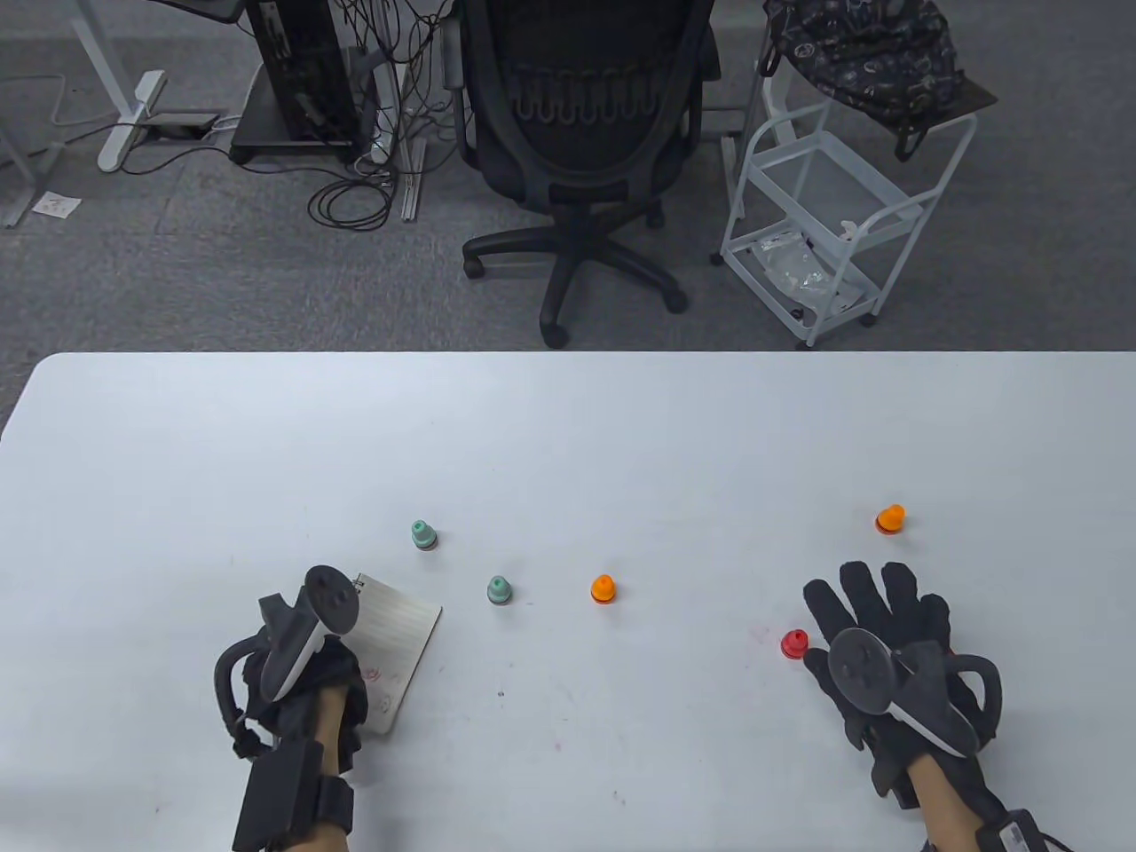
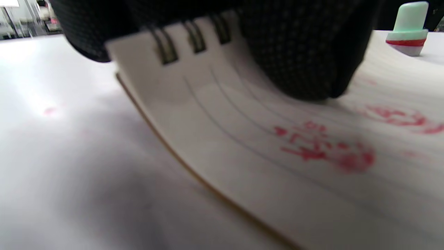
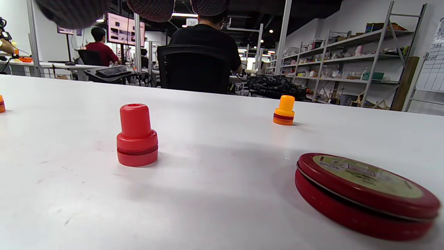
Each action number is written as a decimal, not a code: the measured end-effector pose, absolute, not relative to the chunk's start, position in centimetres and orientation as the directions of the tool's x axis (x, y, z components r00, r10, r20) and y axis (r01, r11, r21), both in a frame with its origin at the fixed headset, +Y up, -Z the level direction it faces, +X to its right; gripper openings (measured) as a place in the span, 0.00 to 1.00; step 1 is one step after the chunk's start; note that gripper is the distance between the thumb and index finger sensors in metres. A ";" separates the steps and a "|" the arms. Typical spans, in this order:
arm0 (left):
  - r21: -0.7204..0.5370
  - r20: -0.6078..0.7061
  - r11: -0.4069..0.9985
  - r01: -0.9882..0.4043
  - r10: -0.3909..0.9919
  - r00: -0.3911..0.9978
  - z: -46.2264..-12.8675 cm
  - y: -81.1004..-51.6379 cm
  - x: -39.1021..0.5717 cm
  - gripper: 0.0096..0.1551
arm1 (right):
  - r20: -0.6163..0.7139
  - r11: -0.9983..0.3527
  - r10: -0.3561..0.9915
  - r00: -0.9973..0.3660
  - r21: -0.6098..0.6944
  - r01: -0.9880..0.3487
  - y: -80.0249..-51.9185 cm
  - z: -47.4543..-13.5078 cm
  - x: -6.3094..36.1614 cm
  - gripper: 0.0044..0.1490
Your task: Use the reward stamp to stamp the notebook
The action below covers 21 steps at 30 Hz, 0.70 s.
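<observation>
White bench (image 1: 568, 426) runs wide and bare along its far edge. At the near left, the left hand (image 1: 302, 683) presses on the open spiral notebook (image 1: 399, 648), already marked with red prints (image 2: 326, 149); whether its fingers are curled cannot be told. Rightward stand two green stamps (image 1: 423, 534) (image 1: 499, 590), then an orange stamp (image 1: 603, 588), well apart. The red stamp (image 1: 794, 643) stands just beside the right hand (image 1: 887, 657), which hovers with fingers spread, holding nothing. A closed red tin (image 3: 364, 194) lies under that hand. Another orange stamp (image 1: 890, 519) stands beyond.
</observation>
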<state>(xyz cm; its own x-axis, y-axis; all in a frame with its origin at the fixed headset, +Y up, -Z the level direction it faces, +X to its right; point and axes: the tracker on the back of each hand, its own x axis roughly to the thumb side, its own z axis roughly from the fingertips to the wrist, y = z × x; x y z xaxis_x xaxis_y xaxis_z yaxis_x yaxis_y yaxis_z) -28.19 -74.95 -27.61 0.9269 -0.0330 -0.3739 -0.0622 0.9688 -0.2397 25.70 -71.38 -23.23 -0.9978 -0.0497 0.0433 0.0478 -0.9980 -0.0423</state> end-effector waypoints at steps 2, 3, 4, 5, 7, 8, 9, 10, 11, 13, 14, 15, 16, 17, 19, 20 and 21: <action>-0.218 -0.355 0.976 -0.004 -0.076 0.932 -27.2 -74.9 -27.8 0.34 | 0.049 -0.998 -0.050 -0.998 -0.048 0.047 -71.3 -23.2 25.7 0.45; -0.218 -0.352 0.976 0.006 -0.084 0.932 -27.1 -74.8 -27.6 0.36 | 0.052 -0.998 -0.049 -0.997 -0.050 0.046 -71.3 -23.2 25.7 0.45; -0.209 -0.347 0.978 0.010 -0.084 0.934 -26.9 -74.6 -27.5 0.38 | 0.057 -0.998 -0.048 -0.997 -0.053 0.045 -71.3 -23.2 25.6 0.45; -0.192 -0.346 0.981 0.003 -0.070 0.936 -26.8 -74.4 -27.5 0.35 | 0.061 -0.997 -0.048 -0.997 -0.055 0.045 -71.2 -23.1 25.6 0.45; -0.134 -0.349 0.990 -0.034 -0.015 0.937 -26.2 -73.5 -27.8 0.29 | 0.068 -0.997 -0.045 -0.997 -0.062 0.041 -71.1 -23.1 25.6 0.45; -0.112 -0.350 0.991 -0.066 0.023 0.936 -25.9 -73.0 -27.8 0.27 | 0.074 -0.997 -0.038 -0.997 -0.064 0.033 -71.1 -23.1 25.6 0.45; -0.093 -0.354 0.988 -0.120 0.080 0.932 -25.6 -72.3 -27.7 0.25 | 0.090 -0.998 -0.013 -0.996 -0.065 0.007 -71.2 -23.1 25.6 0.44; -0.054 -0.339 0.979 -0.195 0.165 0.926 -24.9 -71.1 -27.6 0.24 | 0.109 -0.998 0.025 -0.994 -0.060 -0.032 -71.2 -23.1 25.7 0.44; -0.020 -0.324 0.974 -0.226 0.208 0.923 -24.6 -70.5 -27.6 0.22 | 0.118 -0.997 0.046 -0.992 -0.056 -0.053 -71.3 -23.2 25.7 0.43; 0.057 -0.278 0.955 -0.289 0.294 0.915 -23.5 -68.6 -27.2 0.21 | 0.132 -0.994 0.080 -0.988 -0.057 -0.089 -71.3 -23.2 25.7 0.43; 0.076 -0.261 0.949 -0.305 0.314 0.913 -23.1 -67.9 -27.0 0.20 | 0.133 -0.994 0.078 -0.988 -0.061 -0.087 -71.3 -23.2 25.7 0.43; 0.107 -0.237 0.942 -0.318 0.335 0.912 -22.6 -67.0 -26.7 0.20 | 0.133 -0.994 0.073 -0.988 -0.069 -0.082 -71.3 -23.2 25.6 0.43; 0.120 -0.217 0.940 -0.319 0.338 0.916 -22.3 -66.3 -26.5 0.20 | 0.133 -0.994 0.066 -0.989 -0.079 -0.077 -71.3 -23.1 25.6 0.43; 0.132 -0.184 0.934 -0.331 0.351 0.918 -22.0 -65.6 -26.1 0.20 | 0.133 -0.993 0.058 -0.989 -0.096 -0.071 -71.2 -23.1 25.6 0.43; 0.132 -0.130 0.925 -0.355 0.371 0.919 -21.5 -64.7 -25.4 0.20 | 0.134 -0.992 0.049 -0.990 -0.112 -0.065 -71.0 -23.0 25.5 0.43; 0.130 -0.106 0.922 -0.364 0.378 0.920 -21.4 -64.3 -25.0 0.20 | 0.134 -0.991 0.045 -0.990 -0.119 -0.062 -71.0 -22.9 25.5 0.43; 0.127 -0.093 0.919 -0.373 0.385 0.918 -21.3 -64.1 -24.7 0.20 | 0.135 -0.991 0.045 -0.990 -0.119 -0.061 -71.0 -22.9 25.5 0.43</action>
<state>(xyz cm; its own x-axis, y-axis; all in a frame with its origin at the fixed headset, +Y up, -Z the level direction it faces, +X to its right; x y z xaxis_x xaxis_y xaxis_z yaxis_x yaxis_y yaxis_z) -24.73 -64.07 -21.31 0.9181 0.3853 -0.0928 -0.3728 0.9191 0.1272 25.48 -70.99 -22.94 -0.9899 0.0446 0.1347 -0.0609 -0.9910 -0.1193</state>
